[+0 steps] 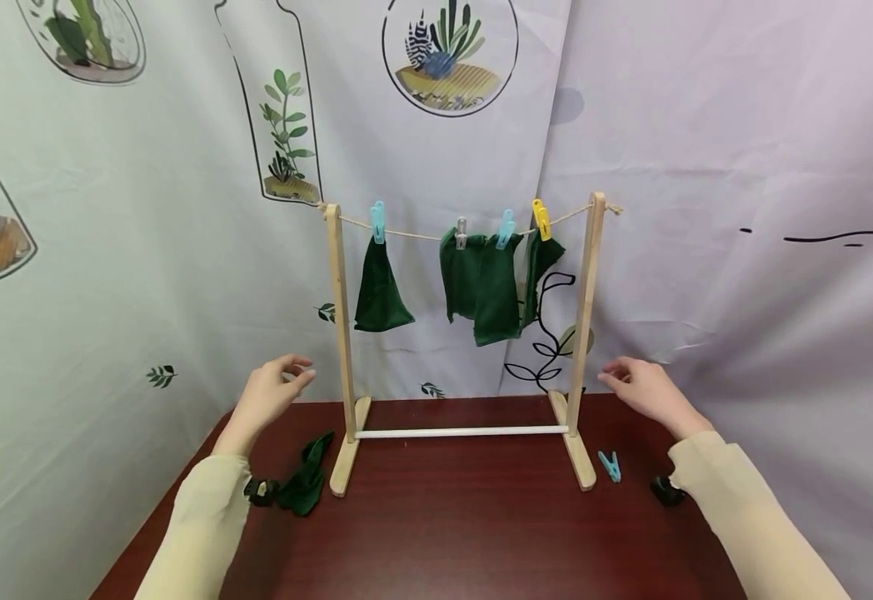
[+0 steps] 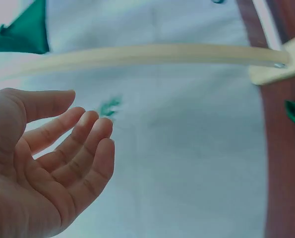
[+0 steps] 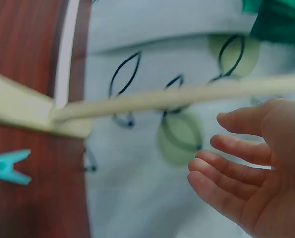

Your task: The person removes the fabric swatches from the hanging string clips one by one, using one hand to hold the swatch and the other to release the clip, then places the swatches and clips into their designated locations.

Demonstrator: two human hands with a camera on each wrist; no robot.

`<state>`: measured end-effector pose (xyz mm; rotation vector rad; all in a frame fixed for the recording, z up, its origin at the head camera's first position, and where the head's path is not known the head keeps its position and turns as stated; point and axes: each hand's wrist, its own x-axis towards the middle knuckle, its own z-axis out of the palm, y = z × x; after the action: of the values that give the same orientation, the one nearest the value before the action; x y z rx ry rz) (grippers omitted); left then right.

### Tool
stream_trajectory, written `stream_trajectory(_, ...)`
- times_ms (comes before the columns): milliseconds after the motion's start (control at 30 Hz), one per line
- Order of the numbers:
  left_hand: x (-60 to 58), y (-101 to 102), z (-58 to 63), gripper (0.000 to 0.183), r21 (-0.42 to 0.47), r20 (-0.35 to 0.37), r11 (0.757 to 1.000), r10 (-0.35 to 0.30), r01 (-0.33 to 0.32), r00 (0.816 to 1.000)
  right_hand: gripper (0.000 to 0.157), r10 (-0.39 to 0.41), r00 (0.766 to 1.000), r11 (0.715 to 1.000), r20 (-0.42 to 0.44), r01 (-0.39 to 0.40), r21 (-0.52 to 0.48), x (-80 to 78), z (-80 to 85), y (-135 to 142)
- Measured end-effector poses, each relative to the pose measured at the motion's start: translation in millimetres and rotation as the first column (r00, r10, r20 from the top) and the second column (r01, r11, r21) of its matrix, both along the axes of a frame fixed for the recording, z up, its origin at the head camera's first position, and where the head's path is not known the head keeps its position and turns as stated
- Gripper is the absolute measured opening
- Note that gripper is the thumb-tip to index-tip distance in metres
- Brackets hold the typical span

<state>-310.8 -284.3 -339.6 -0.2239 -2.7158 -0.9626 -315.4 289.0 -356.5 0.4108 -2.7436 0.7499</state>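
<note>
Head cam: 2 hands [image 1: 266,392] [image 1: 648,390] nr 1 rack [image 1: 462,432] w/ 4 pegs [image 1: 379,222]

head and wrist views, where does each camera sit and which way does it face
Head: worn on the head, facing forward and down at the drying rack; both sleeves, left hand and right hand show.
Left wrist: on the left wrist, facing past the palm to the left post and backdrop; only the left hand shows.
Right wrist: on the right wrist, facing past the palm to the right post; only the right hand shows.
Shared: head and right wrist both show the loose blue clothespin.
</note>
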Motion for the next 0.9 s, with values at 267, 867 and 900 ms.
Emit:
stream_trajectory(267, 8.2, 20, 38.5, 0.041, 0.006, -0.156, 1.0, -0.014, 0.016, 0.988, 0.022, 0.082, 0.996, 0.997, -0.034, -0.083, -0.01, 3.2, 39.9, -46)
stream_trajectory(867, 15.9, 63, 93.7, 0.031, 0.045, -0.344, 0.997, -0.048, 0.068, 0.938, 0.029, 0.245, 0.961, 0.965, -0.126, -0.254, -0.061, 1.7, 140.6, -140)
stream_trajectory(900, 14.8, 65, 94.2, 0.031, 0.049, -0.347, 0.996, -0.049, 0.07, 0.937, 0.029, 0.247, 0.96, 0.963, -0.133, -0.258, -0.071, 1.7, 146.5, -145)
